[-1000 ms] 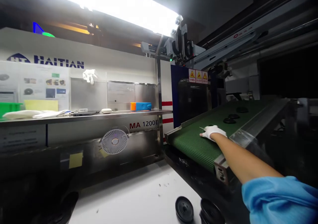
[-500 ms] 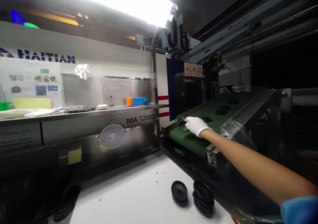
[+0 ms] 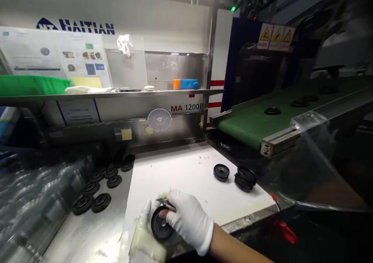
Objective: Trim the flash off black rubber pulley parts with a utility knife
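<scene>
Low in the head view, at the near edge of the white sheet, my left hand point(image 3: 149, 237), in a pale glove with a yellowish coating, grips a round black grooved plastic wheel point(image 3: 159, 232) from below and the left. My right hand point(image 3: 190, 220), white-gloved with a bare thumb tip, comes over the wheel from the right. Its thumb overlaps the wheel's face. A small dark metal tool point(image 3: 163, 203) juts from its curled fingers at the wheel's upper rim; its exact kind is blurred. Further back on the sheet sit a lone wheel point(image 3: 221, 172) and stacked wheels point(image 3: 245, 178).
Several black wheels point(image 3: 101, 202) lie on the metal tabletop point(image 3: 78, 232) at left, beside blurred clear trays point(image 3: 35, 200). A green conveyor belt point(image 3: 241, 127) carries more wheels at right. A shelf point(image 3: 131, 94) and a small fan point(image 3: 159, 120) are behind. Red-handled tool point(image 3: 287, 232) hangs at the near right.
My right hand has come back from the conveyor belt to the sheet, and the nearest wheel is gone from the belt. My left hand has entered view, gripping a wheel. The view has tilted down and left.
</scene>
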Action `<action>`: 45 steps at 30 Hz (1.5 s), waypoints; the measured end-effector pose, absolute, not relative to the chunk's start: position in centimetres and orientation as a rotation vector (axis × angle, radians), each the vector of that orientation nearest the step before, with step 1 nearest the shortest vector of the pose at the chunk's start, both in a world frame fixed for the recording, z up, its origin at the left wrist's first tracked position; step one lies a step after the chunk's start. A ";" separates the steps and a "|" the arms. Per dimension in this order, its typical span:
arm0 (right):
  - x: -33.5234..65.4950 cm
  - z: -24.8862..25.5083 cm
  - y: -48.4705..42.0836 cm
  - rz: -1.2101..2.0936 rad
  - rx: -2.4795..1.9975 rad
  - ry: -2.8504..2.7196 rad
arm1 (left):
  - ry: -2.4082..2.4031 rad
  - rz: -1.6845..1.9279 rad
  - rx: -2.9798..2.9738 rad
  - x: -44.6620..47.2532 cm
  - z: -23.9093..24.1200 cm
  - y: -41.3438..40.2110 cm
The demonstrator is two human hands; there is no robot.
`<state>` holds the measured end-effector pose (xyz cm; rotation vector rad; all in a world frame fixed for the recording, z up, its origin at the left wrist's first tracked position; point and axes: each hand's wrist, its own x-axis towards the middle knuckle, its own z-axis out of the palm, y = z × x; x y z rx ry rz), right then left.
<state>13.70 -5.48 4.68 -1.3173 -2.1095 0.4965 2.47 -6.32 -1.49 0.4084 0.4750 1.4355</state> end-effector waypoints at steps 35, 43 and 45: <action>11.5 -0.2 -9.7 0.330 -1.558 -2.146 | 0.586 1.726 0.336 1.3 -0.3 -6.8; 11.0 -0.2 -9.8 0.408 -1.527 -2.113 | 0.573 1.587 0.238 0.5 0.3 -7.0; 11.5 -0.2 -9.5 0.414 -1.512 -2.109 | 0.571 1.496 0.264 0.2 0.3 -7.3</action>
